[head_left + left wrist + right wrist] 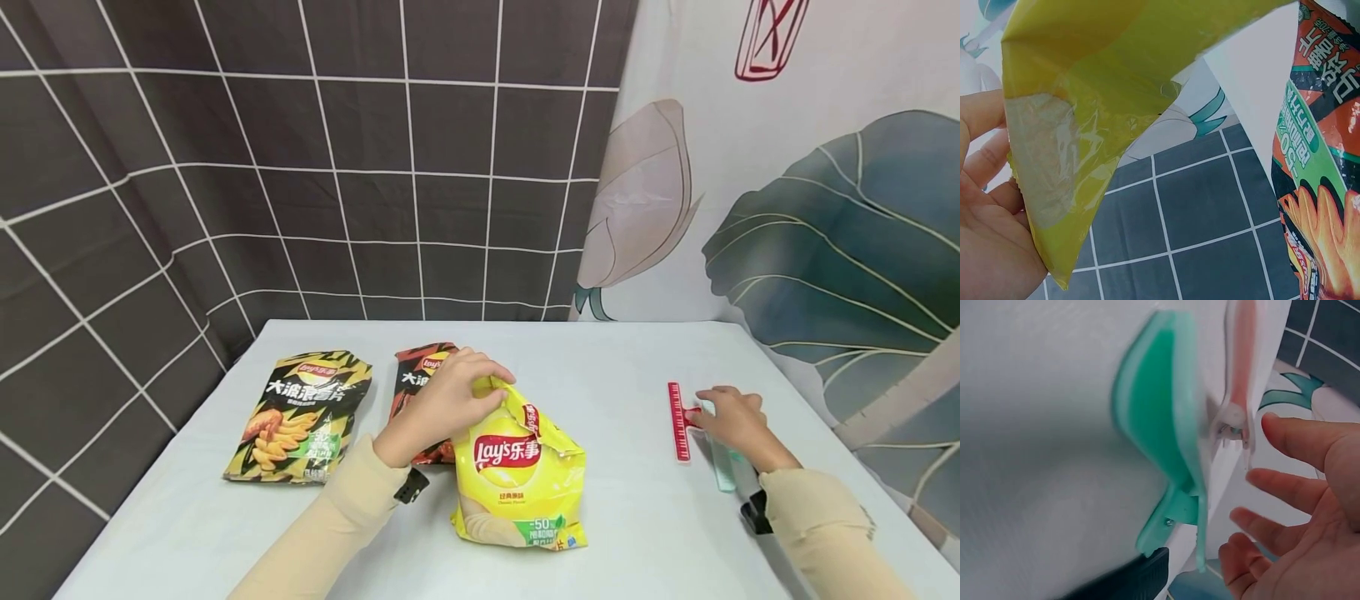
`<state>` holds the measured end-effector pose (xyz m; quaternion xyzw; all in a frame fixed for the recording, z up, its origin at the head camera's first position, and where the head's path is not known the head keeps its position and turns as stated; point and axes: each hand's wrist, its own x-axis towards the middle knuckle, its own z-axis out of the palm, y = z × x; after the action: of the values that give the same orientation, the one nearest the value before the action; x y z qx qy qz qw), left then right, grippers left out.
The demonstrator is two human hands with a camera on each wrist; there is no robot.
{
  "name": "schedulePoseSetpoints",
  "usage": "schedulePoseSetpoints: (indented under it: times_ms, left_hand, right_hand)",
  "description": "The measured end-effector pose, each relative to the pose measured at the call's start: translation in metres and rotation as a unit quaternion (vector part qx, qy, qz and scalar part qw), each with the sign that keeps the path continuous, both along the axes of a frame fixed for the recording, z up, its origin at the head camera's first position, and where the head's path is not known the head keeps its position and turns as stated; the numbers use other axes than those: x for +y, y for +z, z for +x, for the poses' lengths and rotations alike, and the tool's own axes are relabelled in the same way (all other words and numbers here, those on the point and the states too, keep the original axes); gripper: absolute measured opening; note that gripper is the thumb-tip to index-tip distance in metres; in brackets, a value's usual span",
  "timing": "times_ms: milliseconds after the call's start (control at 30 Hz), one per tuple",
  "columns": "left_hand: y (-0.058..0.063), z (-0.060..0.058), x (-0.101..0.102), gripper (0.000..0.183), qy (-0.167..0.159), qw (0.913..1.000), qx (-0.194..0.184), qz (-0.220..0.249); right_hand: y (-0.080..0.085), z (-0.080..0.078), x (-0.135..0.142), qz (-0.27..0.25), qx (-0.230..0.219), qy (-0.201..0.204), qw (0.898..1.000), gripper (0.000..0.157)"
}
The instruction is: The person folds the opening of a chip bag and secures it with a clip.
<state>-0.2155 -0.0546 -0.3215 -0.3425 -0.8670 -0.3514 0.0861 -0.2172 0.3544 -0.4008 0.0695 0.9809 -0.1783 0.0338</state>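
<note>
My left hand (450, 396) pinches the folded top corner of a yellow Lay's potato chip bag (517, 492), which stands on the white table. In the left wrist view, the thumb lies apart from the bag's (1100, 81) plain yellow side and the fingertips go behind its edge. On the right, my right hand (735, 421) is beside a red bag clip (678, 421), fingers parted. Below that hand lies a pale green bag clip (722, 462), partly hidden. The right wrist view shows this green clip large, with a pinkish clip (1242, 356) near the thumb.
A black-and-yellow chip bag (300, 417) lies at the left of the table (600, 358). Behind my left hand is a red-and-black chip bag (408, 375), partly covered. A dark grid-patterned cloth (360, 200) and a printed curtain hang behind the table.
</note>
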Motion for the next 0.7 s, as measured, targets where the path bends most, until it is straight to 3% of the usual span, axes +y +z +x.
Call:
schedulePoseSetpoints:
  times_ms: [233,533,700]
  left_hand:
    - [-0.0014,-0.0011,-0.0001,0.016,-0.003,1.0000,0.008,-0.002]
    - [-0.0017,-0.0011,-0.0006,0.015,-0.004,1.0000,0.007,0.001]
    - [-0.0016,-0.0007,-0.0007,0.016,-0.002,1.0000,0.007,-0.001]
  right_hand:
    - [-0.0038,-0.0017,-0.0021,0.003,-0.028,-0.023,0.999,0.046]
    - [-0.0045,0.0010,-0.0026,-0.011,0.008,0.013,1.000,0.041]
    - [-0.0049,0.0011,-0.0012,-0.021,0.002,0.016,1.000,0.041]
